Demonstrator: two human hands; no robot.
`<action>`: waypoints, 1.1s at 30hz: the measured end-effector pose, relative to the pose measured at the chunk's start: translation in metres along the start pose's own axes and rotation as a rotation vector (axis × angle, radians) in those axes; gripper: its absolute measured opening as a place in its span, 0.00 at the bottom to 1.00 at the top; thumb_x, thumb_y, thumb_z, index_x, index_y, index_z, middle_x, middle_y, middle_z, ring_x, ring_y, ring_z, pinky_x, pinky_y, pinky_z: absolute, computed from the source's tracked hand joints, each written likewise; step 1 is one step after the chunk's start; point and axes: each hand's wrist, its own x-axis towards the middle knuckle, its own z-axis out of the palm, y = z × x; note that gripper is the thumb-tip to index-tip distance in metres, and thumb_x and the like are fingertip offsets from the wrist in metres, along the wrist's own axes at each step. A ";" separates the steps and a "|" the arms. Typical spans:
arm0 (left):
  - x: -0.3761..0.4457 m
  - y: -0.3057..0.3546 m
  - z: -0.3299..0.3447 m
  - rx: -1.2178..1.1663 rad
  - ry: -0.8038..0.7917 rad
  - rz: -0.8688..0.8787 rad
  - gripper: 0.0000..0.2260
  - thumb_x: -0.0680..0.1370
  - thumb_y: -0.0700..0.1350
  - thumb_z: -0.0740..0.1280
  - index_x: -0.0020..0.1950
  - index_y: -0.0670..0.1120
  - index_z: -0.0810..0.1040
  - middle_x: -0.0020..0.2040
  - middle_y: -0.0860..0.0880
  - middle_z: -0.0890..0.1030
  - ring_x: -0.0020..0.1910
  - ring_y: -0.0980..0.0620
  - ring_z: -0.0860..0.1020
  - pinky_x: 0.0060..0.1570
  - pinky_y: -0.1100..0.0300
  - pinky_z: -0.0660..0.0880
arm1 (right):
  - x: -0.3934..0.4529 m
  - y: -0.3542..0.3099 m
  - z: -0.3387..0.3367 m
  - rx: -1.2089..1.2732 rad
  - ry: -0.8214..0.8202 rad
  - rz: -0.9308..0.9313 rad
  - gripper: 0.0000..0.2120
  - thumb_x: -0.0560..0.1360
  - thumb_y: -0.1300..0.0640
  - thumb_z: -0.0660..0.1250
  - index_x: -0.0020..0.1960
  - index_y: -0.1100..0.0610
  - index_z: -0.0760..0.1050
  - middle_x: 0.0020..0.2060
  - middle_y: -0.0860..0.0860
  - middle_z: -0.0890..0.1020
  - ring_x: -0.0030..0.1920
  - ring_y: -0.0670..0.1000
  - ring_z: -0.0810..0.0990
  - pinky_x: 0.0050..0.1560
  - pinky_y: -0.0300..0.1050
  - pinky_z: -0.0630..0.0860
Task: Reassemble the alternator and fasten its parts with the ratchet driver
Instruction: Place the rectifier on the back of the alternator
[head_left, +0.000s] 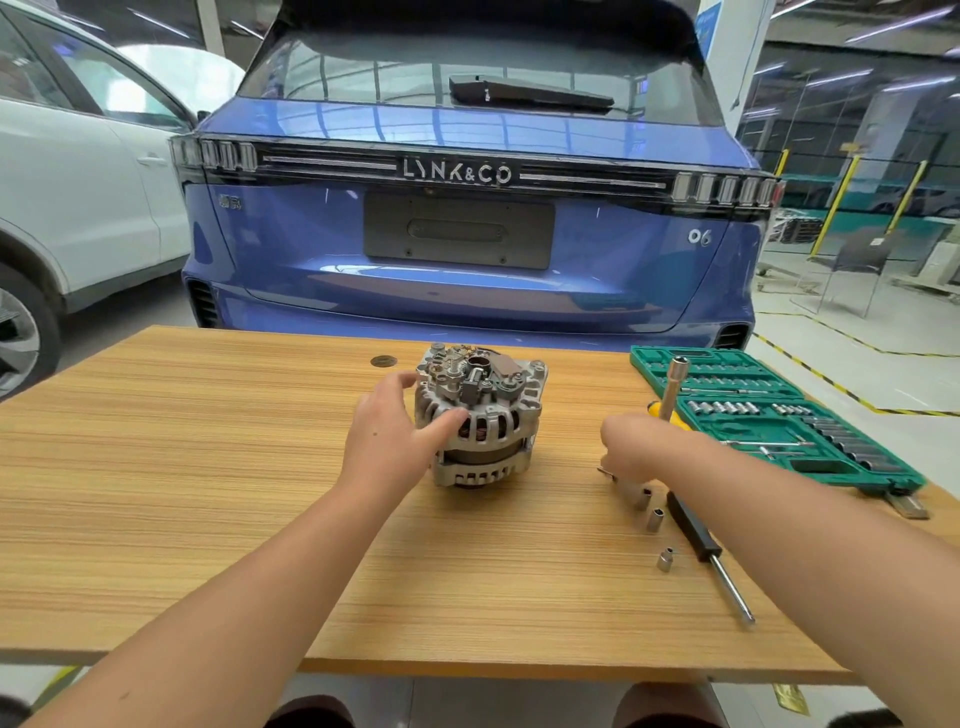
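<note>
Head cam, only view we've got. Alternator (480, 415) sits upright near the middle of the tabletop (182, 467), rear side w/ the terminals and brush bits facing up. Left hand (395, 436) is on its left flank, thumb pressed against the vented housing, fingers reaching round the far side, so that grip is wrapped on the alternator body, more steadying than lifting imo.

Right hand (636, 447) is down on the tabletop just right of the alternator, fingers curled over some small metal bits. Can't tell if that grip has actually pinched anything or is just touching; the knuckles hide it. Behind it a yellow-handled driver (670, 400) sticks up w/ a long socket on top. A black-handled driver (709, 556) lies beside the right forearm, w/ three loose sockets (655, 519) near it. Green socket set (769, 415) is open at the right edge, blue car (467, 234) parked behind.

What could go wrong: the alternator is top-heavy-looking and only held from one side, so a shove could tip it. Those loose sockets are round and right by the forearm; one sweep prob sends them rolling off the front edge. Small fasteners under the fingers could get fumbled too.
</note>
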 end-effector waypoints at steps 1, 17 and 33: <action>0.002 -0.003 -0.001 -0.031 -0.024 -0.038 0.37 0.73 0.62 0.74 0.77 0.52 0.66 0.69 0.51 0.72 0.70 0.50 0.69 0.66 0.48 0.71 | 0.003 0.001 0.005 -0.036 -0.010 0.020 0.05 0.81 0.55 0.62 0.51 0.57 0.72 0.39 0.51 0.74 0.39 0.51 0.75 0.39 0.46 0.74; 0.007 -0.012 -0.004 -0.241 -0.258 -0.190 0.45 0.60 0.75 0.70 0.75 0.62 0.67 0.63 0.58 0.80 0.59 0.60 0.78 0.49 0.56 0.74 | 0.016 0.010 0.036 0.032 0.092 -0.084 0.10 0.80 0.58 0.62 0.59 0.54 0.77 0.44 0.49 0.77 0.45 0.51 0.77 0.44 0.44 0.76; -0.013 0.007 -0.004 0.365 -0.090 0.007 0.37 0.70 0.76 0.65 0.69 0.52 0.76 0.77 0.50 0.65 0.76 0.47 0.58 0.71 0.44 0.63 | -0.041 -0.018 -0.051 1.657 0.157 -0.287 0.06 0.75 0.68 0.72 0.51 0.64 0.81 0.43 0.61 0.86 0.45 0.56 0.88 0.42 0.42 0.82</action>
